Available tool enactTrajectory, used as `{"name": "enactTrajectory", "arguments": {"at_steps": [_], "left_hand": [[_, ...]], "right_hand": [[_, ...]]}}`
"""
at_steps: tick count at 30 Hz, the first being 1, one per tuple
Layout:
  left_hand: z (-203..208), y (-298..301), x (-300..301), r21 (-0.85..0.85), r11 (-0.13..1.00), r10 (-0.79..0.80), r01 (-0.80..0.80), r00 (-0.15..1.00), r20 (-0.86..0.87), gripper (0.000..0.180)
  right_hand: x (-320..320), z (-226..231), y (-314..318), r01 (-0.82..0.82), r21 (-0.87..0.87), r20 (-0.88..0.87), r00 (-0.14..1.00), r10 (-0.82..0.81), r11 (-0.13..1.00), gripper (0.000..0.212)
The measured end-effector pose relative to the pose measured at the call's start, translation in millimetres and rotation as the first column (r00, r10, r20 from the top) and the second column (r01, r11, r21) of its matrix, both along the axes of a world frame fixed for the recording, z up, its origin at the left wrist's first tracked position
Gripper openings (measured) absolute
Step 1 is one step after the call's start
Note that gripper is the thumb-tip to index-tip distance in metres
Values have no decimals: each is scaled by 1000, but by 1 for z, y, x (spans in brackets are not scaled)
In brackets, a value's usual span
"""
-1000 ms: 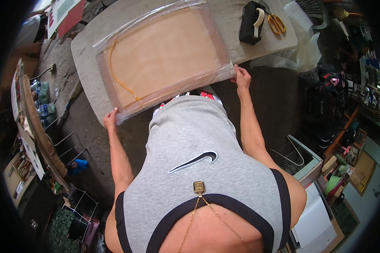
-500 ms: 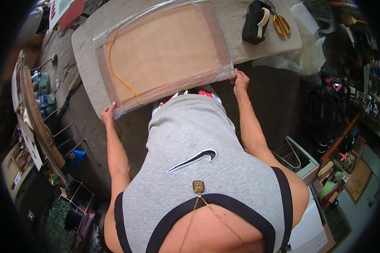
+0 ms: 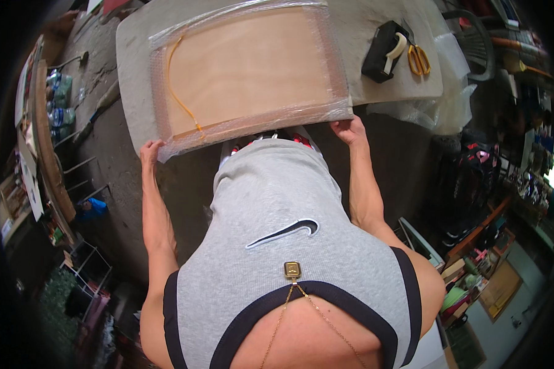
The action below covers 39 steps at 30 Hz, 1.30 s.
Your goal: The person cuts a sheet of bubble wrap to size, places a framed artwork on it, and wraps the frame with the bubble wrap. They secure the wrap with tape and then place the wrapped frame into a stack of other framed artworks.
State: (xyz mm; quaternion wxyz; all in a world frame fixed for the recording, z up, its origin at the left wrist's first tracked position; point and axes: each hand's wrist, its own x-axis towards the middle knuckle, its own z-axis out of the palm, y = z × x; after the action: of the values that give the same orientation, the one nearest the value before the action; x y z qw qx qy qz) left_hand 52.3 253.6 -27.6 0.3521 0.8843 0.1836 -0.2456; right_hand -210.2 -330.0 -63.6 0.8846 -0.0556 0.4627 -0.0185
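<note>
A flat wooden-backed picture frame (image 3: 252, 74), covered in clear bubble wrap, lies on the pale table. A yellow-orange cord (image 3: 177, 97) curves across its left side. My left hand (image 3: 152, 152) pinches the wrap at the near left corner. At the near right corner my right hand (image 3: 351, 130) is closed on the wrapped edge, some of its fingers hidden beneath. Right of the frame stands a black tape dispenser (image 3: 378, 61) with a roll of pale tape (image 3: 397, 48). Beside that lie scissors with yellow handles (image 3: 419, 60).
The table (image 3: 135, 92) has a rounded edge close to my body. Loose clear plastic wrap (image 3: 455, 92) hangs past its right end, near a dark chair (image 3: 474, 43). Plastic bottles (image 3: 60, 104) and a wooden board (image 3: 52, 147) are at the left.
The view has shifted slightly. My right hand has moved lower around the near right corner, and my left hand remains at the near left corner. The wrapped frame stays on the table.
</note>
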Motion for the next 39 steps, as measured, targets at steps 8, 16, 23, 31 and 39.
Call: {"name": "enactTrajectory", "arguments": {"at_steps": [8,16,23,31,39], "left_hand": [[0,-24,-61,180,984,-5,-10,997,82,23],[25,-43,-94,100,989,66,-109,930,363,33],[42,-65,-115,321,947,-165,10,873,459,24],[41,-51,-131,247,967,-94,-60,819,567,14],[41,-44,-129,37,999,9,-40,787,616,13]], "right_hand": [[-9,21,-2,-337,-483,-462,882,92,808,60],[6,-7,-6,-112,-636,-395,897,-198,764,24],[50,52,26,-516,-446,-422,842,-337,-732,30],[192,62,233,343,-720,-386,525,759,-603,8],[215,39,321,487,-588,-694,106,712,-646,67]]}}
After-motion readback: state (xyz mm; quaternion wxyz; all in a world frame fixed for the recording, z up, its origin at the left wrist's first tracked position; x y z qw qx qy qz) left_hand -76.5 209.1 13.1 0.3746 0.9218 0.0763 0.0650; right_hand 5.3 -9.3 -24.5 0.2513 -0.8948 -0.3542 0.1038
